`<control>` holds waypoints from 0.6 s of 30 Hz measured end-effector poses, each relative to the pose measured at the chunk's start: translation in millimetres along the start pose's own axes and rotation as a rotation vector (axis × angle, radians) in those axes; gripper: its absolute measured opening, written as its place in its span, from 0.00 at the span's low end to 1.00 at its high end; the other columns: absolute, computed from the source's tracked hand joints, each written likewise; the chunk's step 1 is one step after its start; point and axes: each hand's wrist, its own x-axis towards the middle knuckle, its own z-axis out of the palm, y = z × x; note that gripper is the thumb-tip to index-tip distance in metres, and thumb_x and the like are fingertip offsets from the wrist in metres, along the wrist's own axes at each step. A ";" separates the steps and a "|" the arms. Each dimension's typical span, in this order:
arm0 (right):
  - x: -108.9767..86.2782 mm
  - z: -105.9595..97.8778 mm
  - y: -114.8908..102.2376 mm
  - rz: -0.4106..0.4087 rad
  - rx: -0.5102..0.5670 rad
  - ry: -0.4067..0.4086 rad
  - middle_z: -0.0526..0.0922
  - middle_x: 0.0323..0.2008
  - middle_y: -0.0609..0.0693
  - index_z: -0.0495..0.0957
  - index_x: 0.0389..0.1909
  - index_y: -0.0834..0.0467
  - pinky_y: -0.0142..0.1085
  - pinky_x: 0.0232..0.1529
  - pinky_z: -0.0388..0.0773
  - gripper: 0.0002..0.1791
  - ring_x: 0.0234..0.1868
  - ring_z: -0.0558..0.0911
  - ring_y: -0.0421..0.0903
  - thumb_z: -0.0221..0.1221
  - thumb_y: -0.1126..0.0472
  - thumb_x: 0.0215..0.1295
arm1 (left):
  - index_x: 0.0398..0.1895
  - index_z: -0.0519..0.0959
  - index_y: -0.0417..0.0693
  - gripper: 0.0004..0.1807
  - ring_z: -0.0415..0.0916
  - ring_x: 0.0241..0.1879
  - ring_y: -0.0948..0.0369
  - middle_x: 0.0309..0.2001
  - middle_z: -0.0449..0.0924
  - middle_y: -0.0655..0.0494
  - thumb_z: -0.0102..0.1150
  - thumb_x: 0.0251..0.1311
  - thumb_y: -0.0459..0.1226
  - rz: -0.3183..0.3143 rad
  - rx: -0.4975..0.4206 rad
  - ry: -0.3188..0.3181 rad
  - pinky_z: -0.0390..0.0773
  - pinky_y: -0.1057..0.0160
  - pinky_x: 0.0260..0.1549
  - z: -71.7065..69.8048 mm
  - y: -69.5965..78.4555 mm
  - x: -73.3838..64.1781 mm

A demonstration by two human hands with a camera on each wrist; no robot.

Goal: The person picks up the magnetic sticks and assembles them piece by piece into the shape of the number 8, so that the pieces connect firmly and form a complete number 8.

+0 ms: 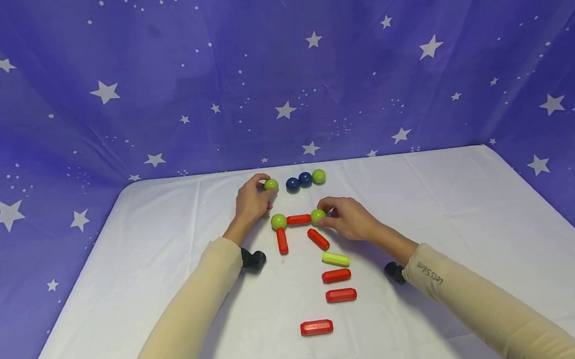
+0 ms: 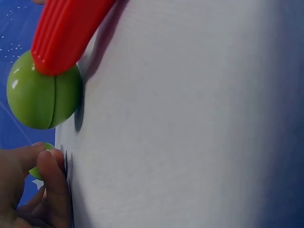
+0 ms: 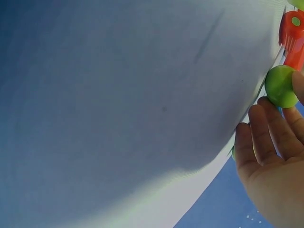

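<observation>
At the back of the table my left hand (image 1: 252, 200) pinches a green ball (image 1: 271, 185) between thumb and fingers. My right hand (image 1: 349, 217) holds another green ball (image 1: 318, 216) with thumb and fingertips. That ball meets one end of a red rod (image 1: 298, 220); a green ball (image 1: 278, 221) sits at the rod's other end. From this corner ball a second red rod (image 1: 282, 241) extends toward me. The left wrist view shows the corner ball (image 2: 45, 90) with a red rod (image 2: 71, 33) against it, and my left fingers beyond.
Two blue balls (image 1: 299, 182) and a green ball (image 1: 319, 176) stand in a row at the back. A loose red rod (image 1: 318, 238), a yellow-green rod (image 1: 335, 259) and several more red rods (image 1: 341, 295) lie nearer me. A starry blue curtain (image 1: 279, 78) hangs behind the table.
</observation>
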 end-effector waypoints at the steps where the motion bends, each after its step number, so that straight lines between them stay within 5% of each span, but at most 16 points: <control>1: -0.1 0.1 0.0 0.001 -0.001 0.000 0.83 0.40 0.50 0.80 0.47 0.58 0.39 0.41 0.74 0.12 0.36 0.77 0.47 0.65 0.61 0.64 | 0.61 0.73 0.48 0.21 0.75 0.18 0.64 0.51 0.75 0.46 0.63 0.65 0.36 0.000 0.002 -0.003 0.79 0.62 0.15 -0.2 -0.2 -0.3; 18: 0.4 0.4 -1.6 0.020 -0.016 -0.007 0.83 0.41 0.51 0.80 0.49 0.58 0.39 0.40 0.74 0.13 0.36 0.76 0.47 0.65 0.60 0.65 | 0.63 0.74 0.48 0.24 0.74 0.13 0.64 0.50 0.79 0.45 0.62 0.65 0.41 0.072 0.075 0.046 0.73 0.65 0.17 -13.9 -10.2 -19.5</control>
